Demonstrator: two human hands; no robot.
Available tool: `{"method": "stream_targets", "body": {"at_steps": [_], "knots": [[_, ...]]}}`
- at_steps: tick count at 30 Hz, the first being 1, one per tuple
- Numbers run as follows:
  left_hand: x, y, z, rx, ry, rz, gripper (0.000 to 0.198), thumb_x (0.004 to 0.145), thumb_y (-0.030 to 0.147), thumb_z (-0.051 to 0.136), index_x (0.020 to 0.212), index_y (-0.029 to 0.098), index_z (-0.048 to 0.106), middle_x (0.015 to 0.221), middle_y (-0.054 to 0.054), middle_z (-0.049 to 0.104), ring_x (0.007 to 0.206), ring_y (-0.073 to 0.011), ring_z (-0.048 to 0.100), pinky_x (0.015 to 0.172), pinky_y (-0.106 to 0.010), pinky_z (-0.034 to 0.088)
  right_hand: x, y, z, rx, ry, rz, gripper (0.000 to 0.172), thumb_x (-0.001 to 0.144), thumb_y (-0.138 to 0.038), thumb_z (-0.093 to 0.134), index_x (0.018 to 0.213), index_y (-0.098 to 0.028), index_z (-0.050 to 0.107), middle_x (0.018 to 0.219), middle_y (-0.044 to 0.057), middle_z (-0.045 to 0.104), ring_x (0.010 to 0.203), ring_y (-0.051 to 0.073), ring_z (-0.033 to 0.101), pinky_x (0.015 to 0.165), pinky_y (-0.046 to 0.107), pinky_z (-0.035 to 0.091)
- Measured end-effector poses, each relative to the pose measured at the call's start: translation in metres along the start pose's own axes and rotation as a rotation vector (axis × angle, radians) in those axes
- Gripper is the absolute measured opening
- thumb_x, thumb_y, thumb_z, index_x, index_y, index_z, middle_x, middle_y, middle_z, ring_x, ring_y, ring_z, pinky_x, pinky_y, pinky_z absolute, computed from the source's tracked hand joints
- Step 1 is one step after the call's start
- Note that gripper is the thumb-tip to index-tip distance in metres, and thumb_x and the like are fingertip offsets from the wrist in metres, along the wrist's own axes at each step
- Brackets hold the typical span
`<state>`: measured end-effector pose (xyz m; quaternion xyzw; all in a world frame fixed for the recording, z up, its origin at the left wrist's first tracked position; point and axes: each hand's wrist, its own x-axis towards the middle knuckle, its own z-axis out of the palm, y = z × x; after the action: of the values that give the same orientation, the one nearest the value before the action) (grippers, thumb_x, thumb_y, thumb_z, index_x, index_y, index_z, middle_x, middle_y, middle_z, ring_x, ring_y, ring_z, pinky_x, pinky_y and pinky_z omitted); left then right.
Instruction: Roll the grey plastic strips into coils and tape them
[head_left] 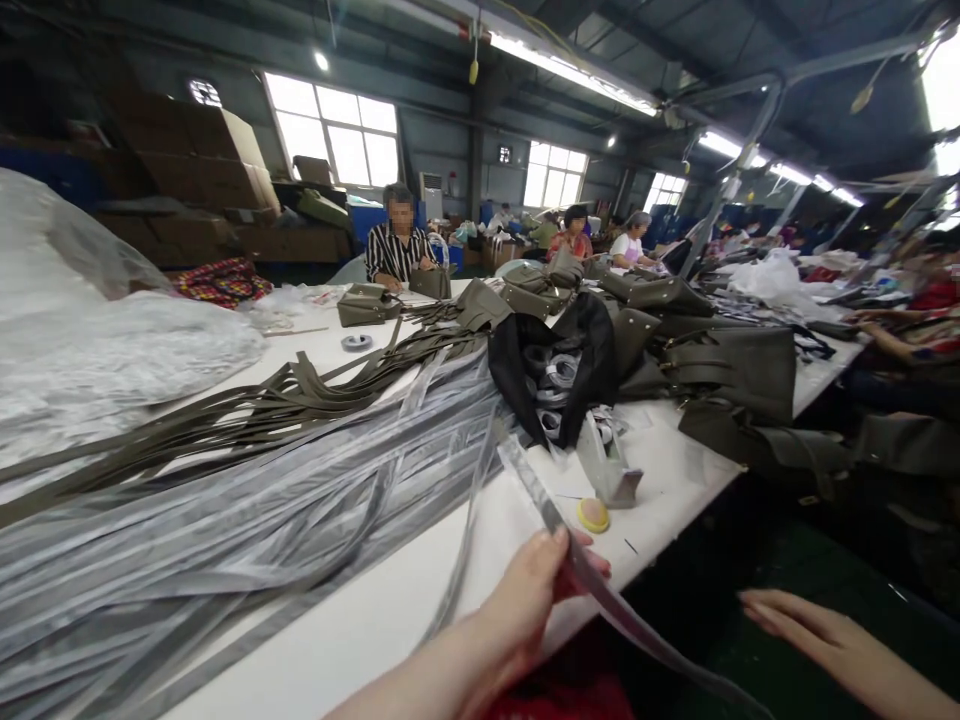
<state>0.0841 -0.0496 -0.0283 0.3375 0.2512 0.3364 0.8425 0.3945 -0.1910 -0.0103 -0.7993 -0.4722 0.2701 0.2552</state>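
My left hand pinches a long grey strap in a clear plastic sleeve at the near edge of the white table. The strap runs from the pile of wrapped straps past my thumb and down off the table toward the lower right. My right hand hovers below the table edge with its fingers stretched flat and nothing in them, a little apart from the strap's lower end.
Unwrapped olive straps fan across the table. A black bag of tape rolls, a yellow round object and olive handbags lie nearby. Clear plastic bags are heaped at left. Several people sit further along the table.
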Motion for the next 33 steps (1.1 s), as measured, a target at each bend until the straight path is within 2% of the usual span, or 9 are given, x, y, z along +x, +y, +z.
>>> {"method": "stream_targets", "body": {"at_steps": [2,4,7,9,12,16,23,28,33], "knots": [[-0.010,-0.032,0.012,0.067,-0.086,-0.080,0.052,0.082,0.060,0.058,0.098,0.010,0.064,0.087,-0.013,0.073,0.080,-0.0221,0.068,0.086,-0.039,0.049,0.000,-0.035,0.040,0.256,-0.184,-0.072,0.059,0.079,-0.065,0.056,0.118,-0.022,0.067,0.114,0.011,0.070,0.111,0.030,0.062,0.098,0.040,0.049],[-0.019,-0.054,0.015,0.181,-0.167,-0.121,0.055,0.080,0.064,0.056,0.094,0.011,0.066,0.085,-0.011,0.073,0.079,-0.0219,0.066,0.086,-0.039,0.049,-0.002,-0.074,0.086,0.477,-0.301,-0.143,0.061,0.084,-0.062,0.053,0.128,-0.019,0.058,0.118,0.012,0.067,0.111,0.027,0.062,0.097,0.039,0.049],[-0.025,-0.059,0.001,0.490,-0.258,-0.143,0.046,0.080,0.060,0.056,0.082,0.016,0.069,0.084,-0.008,0.071,0.083,-0.0225,0.064,0.086,-0.037,0.048,-0.006,-0.114,0.139,0.740,-0.347,-0.087,0.054,0.085,-0.062,0.053,0.110,-0.016,0.062,0.089,0.008,0.071,0.077,0.019,0.067,0.069,0.030,0.054],[-0.023,-0.047,-0.016,0.675,-0.277,-0.173,0.036,0.078,0.053,0.060,0.075,0.018,0.069,0.082,-0.006,0.071,0.082,-0.0228,0.063,0.084,-0.036,0.047,-0.006,-0.120,0.153,0.843,-0.339,-0.080,0.049,0.085,-0.062,0.055,0.101,-0.016,0.061,0.072,0.002,0.066,0.062,0.014,0.063,0.057,0.023,0.050],[-0.016,-0.018,-0.041,0.585,-0.129,-0.198,0.034,0.075,0.049,0.060,0.079,0.017,0.069,0.081,-0.007,0.071,0.080,-0.0237,0.064,0.082,-0.038,0.047,-0.003,-0.109,0.148,0.780,-0.423,-0.078,0.050,0.087,-0.064,0.049,0.092,-0.015,0.059,0.057,-0.003,0.058,0.043,0.009,0.053,0.041,0.017,0.038],[-0.007,0.021,-0.045,0.216,0.181,0.003,0.054,0.081,0.060,0.048,0.100,0.012,0.066,0.099,-0.014,0.072,0.091,-0.0248,0.066,0.088,-0.038,0.046,-0.006,-0.099,0.136,0.477,-0.556,-0.120,0.053,0.092,-0.063,0.039,0.079,-0.015,0.056,0.046,-0.005,0.049,0.030,0.005,0.038,0.032,0.016,0.023],[-0.009,0.024,-0.019,0.290,0.068,0.015,0.051,0.079,0.055,0.063,0.098,0.008,0.067,0.091,-0.015,0.074,0.081,-0.0221,0.069,0.082,-0.034,0.050,-0.020,-0.107,0.150,0.243,-0.396,-0.308,0.054,0.100,-0.051,0.025,0.066,-0.018,0.051,0.053,-0.003,0.055,0.038,0.008,0.047,0.047,0.020,0.039],[-0.008,0.012,-0.017,0.367,0.139,0.067,0.053,0.080,0.057,0.062,0.104,0.010,0.065,0.090,-0.014,0.075,0.076,-0.0212,0.071,0.075,-0.033,0.053,-0.021,-0.104,0.147,0.101,-0.281,-0.332,0.054,0.101,-0.047,0.025,0.064,-0.019,0.052,0.056,-0.001,0.058,0.043,0.010,0.051,0.050,0.021,0.039],[-0.006,0.011,-0.017,0.455,0.164,0.140,0.057,0.079,0.060,0.061,0.107,0.010,0.063,0.091,-0.015,0.074,0.078,-0.0232,0.072,0.074,-0.033,0.053,-0.025,-0.109,0.143,0.123,-0.322,-0.349,0.051,0.102,-0.042,0.023,0.065,-0.019,0.050,0.053,-0.003,0.057,0.041,0.009,0.049,0.051,0.021,0.039]]}}
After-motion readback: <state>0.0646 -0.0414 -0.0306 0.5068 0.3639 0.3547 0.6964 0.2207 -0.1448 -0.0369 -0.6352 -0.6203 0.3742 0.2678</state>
